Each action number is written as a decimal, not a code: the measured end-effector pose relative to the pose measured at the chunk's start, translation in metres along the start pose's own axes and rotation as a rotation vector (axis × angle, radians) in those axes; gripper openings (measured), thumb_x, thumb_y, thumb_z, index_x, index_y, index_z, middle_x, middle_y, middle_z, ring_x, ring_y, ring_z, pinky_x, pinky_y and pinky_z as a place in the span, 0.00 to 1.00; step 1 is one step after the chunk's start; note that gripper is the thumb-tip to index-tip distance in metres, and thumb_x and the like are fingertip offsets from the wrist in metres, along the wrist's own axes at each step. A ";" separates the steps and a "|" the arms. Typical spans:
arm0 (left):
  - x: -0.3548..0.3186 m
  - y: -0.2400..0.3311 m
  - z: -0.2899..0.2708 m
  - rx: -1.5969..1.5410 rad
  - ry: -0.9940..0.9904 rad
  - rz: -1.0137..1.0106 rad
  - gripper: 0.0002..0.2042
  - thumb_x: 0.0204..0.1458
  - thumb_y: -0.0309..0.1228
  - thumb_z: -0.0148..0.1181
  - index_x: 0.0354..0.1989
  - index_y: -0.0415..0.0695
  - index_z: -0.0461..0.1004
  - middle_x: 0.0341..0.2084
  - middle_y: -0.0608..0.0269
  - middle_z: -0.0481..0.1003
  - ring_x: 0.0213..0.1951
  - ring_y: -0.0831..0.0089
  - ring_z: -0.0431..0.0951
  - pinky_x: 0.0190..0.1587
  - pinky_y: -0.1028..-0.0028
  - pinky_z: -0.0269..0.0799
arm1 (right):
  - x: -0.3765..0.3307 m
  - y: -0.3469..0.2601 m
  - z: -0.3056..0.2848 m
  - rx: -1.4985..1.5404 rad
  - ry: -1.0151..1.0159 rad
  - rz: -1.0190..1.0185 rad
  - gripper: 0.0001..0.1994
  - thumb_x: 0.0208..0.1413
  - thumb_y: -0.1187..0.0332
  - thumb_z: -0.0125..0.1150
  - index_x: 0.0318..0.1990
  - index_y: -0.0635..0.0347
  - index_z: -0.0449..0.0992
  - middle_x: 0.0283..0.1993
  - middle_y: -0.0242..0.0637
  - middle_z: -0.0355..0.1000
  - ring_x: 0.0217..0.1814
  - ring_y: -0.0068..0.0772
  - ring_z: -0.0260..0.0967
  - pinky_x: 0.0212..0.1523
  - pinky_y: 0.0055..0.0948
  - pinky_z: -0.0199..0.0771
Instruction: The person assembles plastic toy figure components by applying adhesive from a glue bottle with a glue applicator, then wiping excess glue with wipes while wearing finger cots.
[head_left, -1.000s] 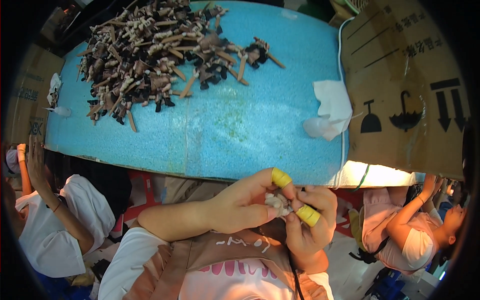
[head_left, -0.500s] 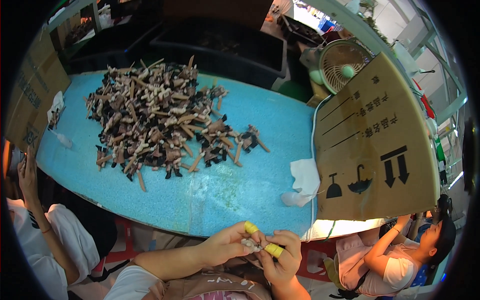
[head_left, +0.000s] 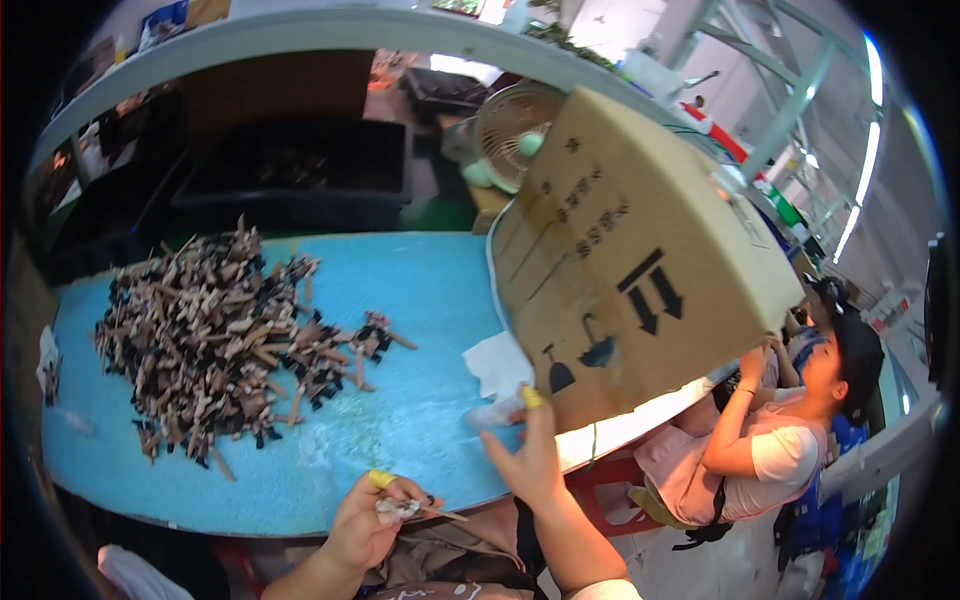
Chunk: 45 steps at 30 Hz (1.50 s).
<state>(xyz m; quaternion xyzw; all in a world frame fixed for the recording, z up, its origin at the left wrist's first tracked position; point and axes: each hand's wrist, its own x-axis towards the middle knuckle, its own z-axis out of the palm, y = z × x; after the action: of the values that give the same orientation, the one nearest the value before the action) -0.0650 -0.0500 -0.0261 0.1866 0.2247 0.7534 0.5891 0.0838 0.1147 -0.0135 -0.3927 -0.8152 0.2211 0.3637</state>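
My left hand (head_left: 362, 525) is closed around a small figurine (head_left: 398, 510) in pale, dark and brown colours. A thin brown piece sticks out of it to the right. My right hand (head_left: 532, 455) reaches over the right end of the table, its thumb and a finger apart. Between these fingertips lies a translucent, whitish item (head_left: 492, 413), its kind unclear; whether I touch it, I cannot tell. Beside it is a white sheet of tissue or paper (head_left: 500, 366). Yellow tape wraps a finger on each hand. A large pile of similar figurines (head_left: 215, 340) covers the table's left part.
The blue tabletop (head_left: 420, 290) ends on the right at a large upright cardboard box (head_left: 620, 270). Behind the table are dark bins (head_left: 300, 160) and a green-centred fan (head_left: 515, 140). A person in a black cap (head_left: 765, 440) sits on the right.
My hands have moved apart. The figurine stays in my left hand, while my right has let go and reached forward to the translucent item. The view has swung to the right.
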 end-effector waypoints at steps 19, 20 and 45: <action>-0.014 0.002 0.008 -0.055 0.009 -0.022 0.08 0.47 0.26 0.50 0.37 0.42 0.64 0.38 0.50 0.68 0.46 0.53 0.69 0.51 0.59 0.63 | 0.016 -0.014 0.008 -0.021 -0.046 -0.150 0.25 0.40 0.61 0.67 0.43 0.67 0.67 0.43 0.49 0.62 0.44 0.50 0.63 0.43 0.35 0.65; -0.011 0.003 0.010 -0.073 -0.026 -0.023 0.08 0.47 0.26 0.50 0.37 0.42 0.63 0.39 0.50 0.68 0.45 0.53 0.69 0.50 0.60 0.63 | 0.019 -0.014 0.004 0.015 -0.032 -0.127 0.22 0.44 0.63 0.63 0.44 0.68 0.68 0.43 0.50 0.62 0.45 0.51 0.61 0.45 0.36 0.63; 0.007 -0.024 0.037 0.726 -0.102 0.219 0.22 0.40 0.20 0.50 0.46 0.38 0.56 0.32 0.58 0.66 0.30 0.79 0.67 0.35 0.78 0.63 | -0.054 -0.051 -0.038 0.515 -0.285 -0.048 0.10 0.37 0.80 0.61 0.33 0.65 0.75 0.30 0.39 0.71 0.29 0.27 0.68 0.28 0.20 0.66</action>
<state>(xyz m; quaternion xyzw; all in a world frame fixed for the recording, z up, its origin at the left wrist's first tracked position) -0.0274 -0.0343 -0.0084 0.4433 0.4261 0.6731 0.4109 0.1116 0.0436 0.0210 -0.2333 -0.7842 0.4648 0.3385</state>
